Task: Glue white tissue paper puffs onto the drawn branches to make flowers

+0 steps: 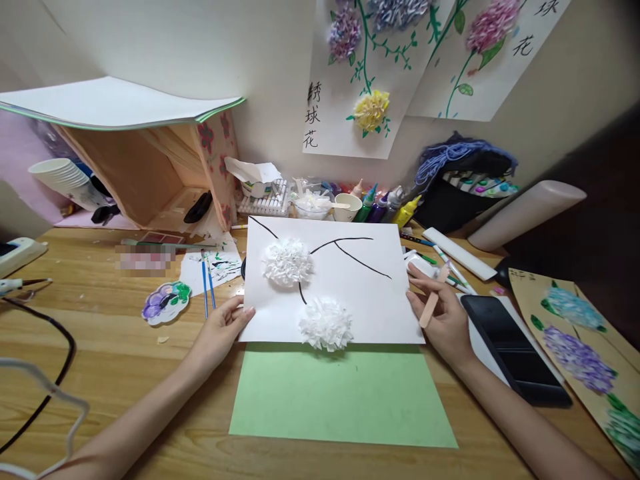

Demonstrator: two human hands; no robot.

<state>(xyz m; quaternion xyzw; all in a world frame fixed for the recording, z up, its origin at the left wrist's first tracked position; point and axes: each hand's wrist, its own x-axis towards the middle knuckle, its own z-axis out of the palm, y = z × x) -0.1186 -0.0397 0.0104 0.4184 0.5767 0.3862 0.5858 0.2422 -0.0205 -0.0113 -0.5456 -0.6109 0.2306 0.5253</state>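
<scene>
A sheet of white paper [370, 300] is held up a little above the table, tilted toward me. Black branch lines run across it, and two fluffy white paper flowers [287, 262] sit on it, the lower one reaching the bottom edge. My left hand [223, 328] grips the sheet's left edge between thumb and fingers. At the right edge, my right hand [445, 320] grips the paper and also has a wooden craft stick [429, 309] between its fingers. Under and in front of the sheet lies green paper [340, 400].
A paint palette [166, 303] and two blue brushes [205, 283] lie left. Paint bottles [407, 211], a paper cup [347, 207] and a bowl [311, 205] line the back. A black phone [515, 350] and a flower picture [580, 353] lie right. A cable [70, 340] crosses the left side.
</scene>
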